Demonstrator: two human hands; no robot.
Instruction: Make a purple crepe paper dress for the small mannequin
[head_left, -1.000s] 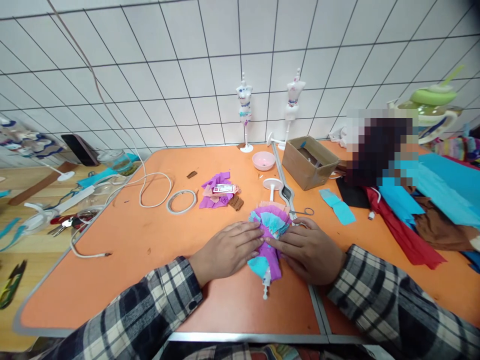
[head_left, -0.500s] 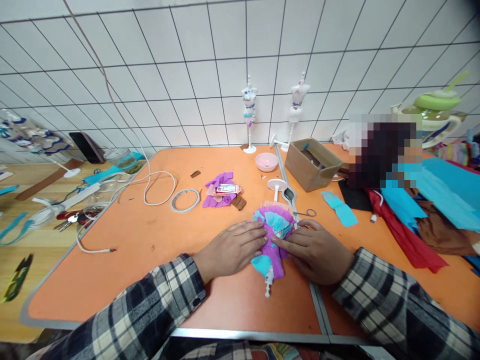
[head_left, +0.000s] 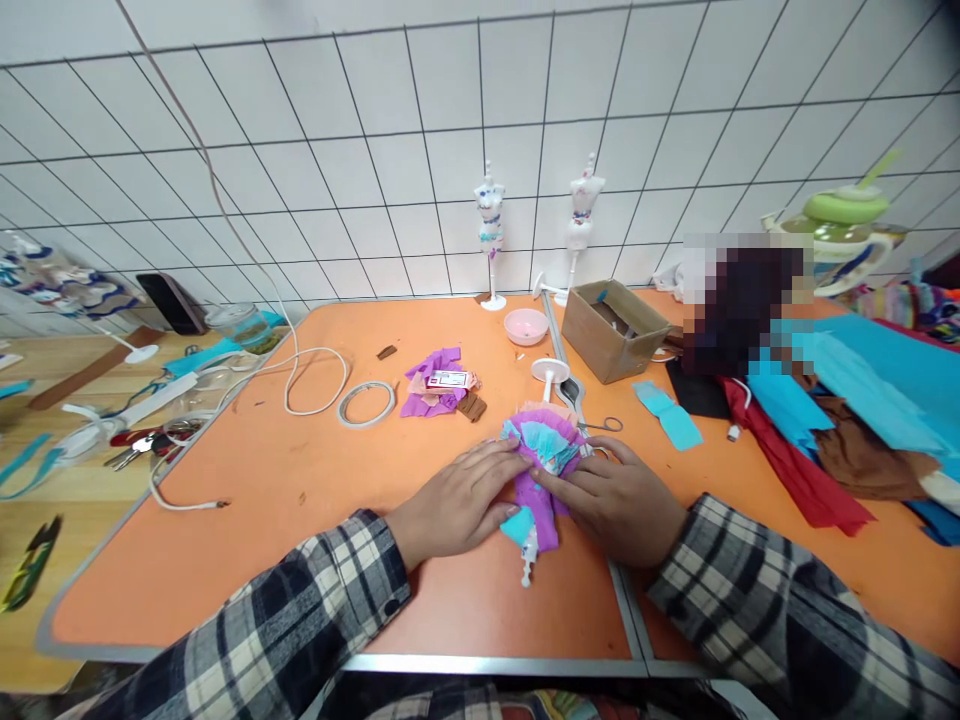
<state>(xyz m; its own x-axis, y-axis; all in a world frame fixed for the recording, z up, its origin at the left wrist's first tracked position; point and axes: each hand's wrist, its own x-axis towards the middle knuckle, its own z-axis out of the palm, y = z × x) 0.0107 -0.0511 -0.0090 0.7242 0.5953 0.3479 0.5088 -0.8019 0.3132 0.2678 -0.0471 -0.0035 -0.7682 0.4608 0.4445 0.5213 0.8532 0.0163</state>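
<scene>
A small white mannequin wrapped in a purple, blue and pink crepe-paper dress (head_left: pixel 545 455) lies on the orange table (head_left: pixel 300 520) in front of me. My left hand (head_left: pixel 457 503) rests flat on its left side, fingers stretched out and pressing the paper. My right hand (head_left: pixel 611 497) lies on its right side, fingertips pressing the purple paper. Small scissors (head_left: pixel 604 425) lie just beyond my right hand.
A cardboard box (head_left: pixel 613 328), pink bowl (head_left: pixel 526 325), white stand (head_left: pixel 550 371), tape ring (head_left: pixel 365 403), purple scraps (head_left: pixel 435 381) and white cable (head_left: pixel 300 375) lie further back. Two mannequins (head_left: pixel 490 232) stand by the tiled wall. Blue, red and brown paper sheets (head_left: pixel 825 420) cover the right side.
Both hands stay pressed on the paper dress; the fingers have shifted slightly over it. The view has drifted a little.
</scene>
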